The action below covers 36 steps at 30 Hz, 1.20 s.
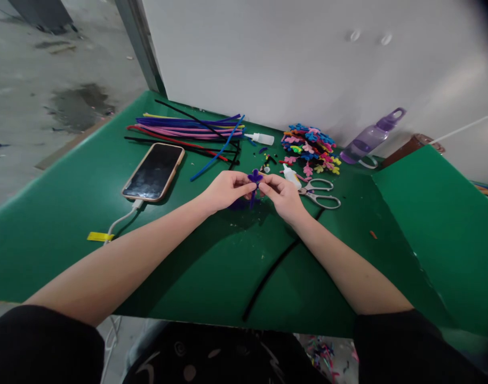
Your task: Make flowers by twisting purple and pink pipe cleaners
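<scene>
Purple, the flower [255, 176] points up the view, stem [252, 200] below along a near-vertical axis. Its petals look rounded, fuzzy. Left hand [228, 191] and right hand [282, 197] pinch it.

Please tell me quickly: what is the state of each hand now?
Left hand: closed, holding the fuzzy purple flower between the fingers.
Right hand: closed, holding the same flower.

Fingers [242, 190] cover part of a purple fuzzy shape [255, 176]. The right hand [287, 200] hides the blades of the scissors [309, 191]. A black stem [266, 274] runs partly unseen beneath the right forearm [340, 256], a white cable [121, 217] beneath the left forearm [148, 245]. A green panel [439, 224] covers some of a brown vessel [406, 150]. Dark sleeves [47, 346] are cut off below; floor scraps [321, 351] are too blurred to identify.
</scene>
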Tool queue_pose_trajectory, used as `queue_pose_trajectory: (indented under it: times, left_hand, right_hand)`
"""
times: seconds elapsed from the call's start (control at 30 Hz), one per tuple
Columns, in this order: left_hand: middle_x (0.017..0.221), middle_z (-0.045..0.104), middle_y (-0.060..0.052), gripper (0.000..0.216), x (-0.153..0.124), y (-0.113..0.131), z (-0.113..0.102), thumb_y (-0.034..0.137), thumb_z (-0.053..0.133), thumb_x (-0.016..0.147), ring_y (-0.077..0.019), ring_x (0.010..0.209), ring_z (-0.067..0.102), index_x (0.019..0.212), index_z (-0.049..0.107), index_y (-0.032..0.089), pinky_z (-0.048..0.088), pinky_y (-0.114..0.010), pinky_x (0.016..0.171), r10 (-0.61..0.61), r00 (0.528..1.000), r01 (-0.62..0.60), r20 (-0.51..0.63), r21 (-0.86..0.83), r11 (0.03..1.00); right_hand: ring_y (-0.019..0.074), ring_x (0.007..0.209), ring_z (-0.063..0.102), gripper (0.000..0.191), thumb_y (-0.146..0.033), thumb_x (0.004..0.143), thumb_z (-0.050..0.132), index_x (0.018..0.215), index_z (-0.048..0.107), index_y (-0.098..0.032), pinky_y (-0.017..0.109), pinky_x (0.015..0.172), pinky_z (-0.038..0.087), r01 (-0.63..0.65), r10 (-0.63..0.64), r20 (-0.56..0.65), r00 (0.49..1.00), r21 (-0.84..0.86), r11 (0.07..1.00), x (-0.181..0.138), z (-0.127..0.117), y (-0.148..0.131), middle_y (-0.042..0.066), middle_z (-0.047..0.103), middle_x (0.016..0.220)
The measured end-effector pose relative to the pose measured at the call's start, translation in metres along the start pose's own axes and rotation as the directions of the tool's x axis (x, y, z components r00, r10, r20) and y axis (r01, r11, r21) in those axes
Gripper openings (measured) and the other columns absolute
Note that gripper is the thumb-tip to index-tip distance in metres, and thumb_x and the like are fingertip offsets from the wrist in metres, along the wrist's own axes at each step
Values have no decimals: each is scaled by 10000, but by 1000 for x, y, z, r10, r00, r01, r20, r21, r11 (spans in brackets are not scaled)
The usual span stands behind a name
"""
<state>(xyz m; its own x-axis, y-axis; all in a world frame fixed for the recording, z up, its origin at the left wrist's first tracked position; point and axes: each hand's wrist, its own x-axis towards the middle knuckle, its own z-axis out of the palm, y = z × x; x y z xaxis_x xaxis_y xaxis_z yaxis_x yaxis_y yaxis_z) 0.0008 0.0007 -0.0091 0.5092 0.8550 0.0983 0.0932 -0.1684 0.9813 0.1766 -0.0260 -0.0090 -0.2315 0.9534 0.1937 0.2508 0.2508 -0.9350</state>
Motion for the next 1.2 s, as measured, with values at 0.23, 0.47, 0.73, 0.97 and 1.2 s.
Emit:
queue_pose_trajectory:
  times: [0.23, 0.47, 0.73, 0.97, 1.2]
  left_hand:
    - [678, 642, -38, 151, 0, -3, 1, 274, 566, 787, -118, 624, 581, 721, 606, 144, 450, -256, 624, 17, 1000, -17, 7, 90, 996]
    - [675, 647, -25, 137, -2, 3, 4, 258, 581, 779, -111, 627, 590, 731, 614, 133, 462, -247, 636, 28, 999, -26, -40, 60, 998]
    - [680, 630, -16, 142, -4, 5, 8, 257, 625, 756, -103, 623, 574, 839, 635, 142, 475, -254, 654, 25, 988, -41, -152, -104, 994]
    - [727, 653, -31, 215, -4, 0, 9, 302, 623, 763, -108, 634, 597, 903, 633, 139, 486, -261, 648, -33, 984, -3, -174, -205, 979]
    - [717, 654, -31, 196, -4, -1, 7, 276, 653, 737, -110, 636, 608, 862, 633, 125, 492, -264, 660, -55, 985, 22, -163, -199, 980]
  right_hand:
    - [113, 567, 478, 152, -331, 784, 565, 761, 548, -182, 277, 578, 402, -133, 134, -16, 991, 76, 988, 4, 6, 6, -21, 506, 614]
    - [104, 555, 468, 206, -382, 755, 609, 769, 582, -178, 267, 546, 386, -113, 112, -58, 992, -17, 993, 3, 0, 0, -20, 528, 626]
    - [111, 626, 556, 257, -447, 723, 644, 813, 633, -207, 286, 632, 483, -137, 160, -70, 985, 254, 957, 1, 4, 3, 2, 611, 722]
    - [116, 652, 573, 244, -388, 665, 713, 786, 645, -186, 291, 657, 486, -88, 113, -153, 982, 163, 983, 0, 4, 6, 12, 642, 756]
    - [108, 638, 559, 257, -387, 647, 726, 802, 634, -205, 278, 638, 485, -148, 206, -161, 965, 313, 938, 1, 5, 13, -3, 616, 733]
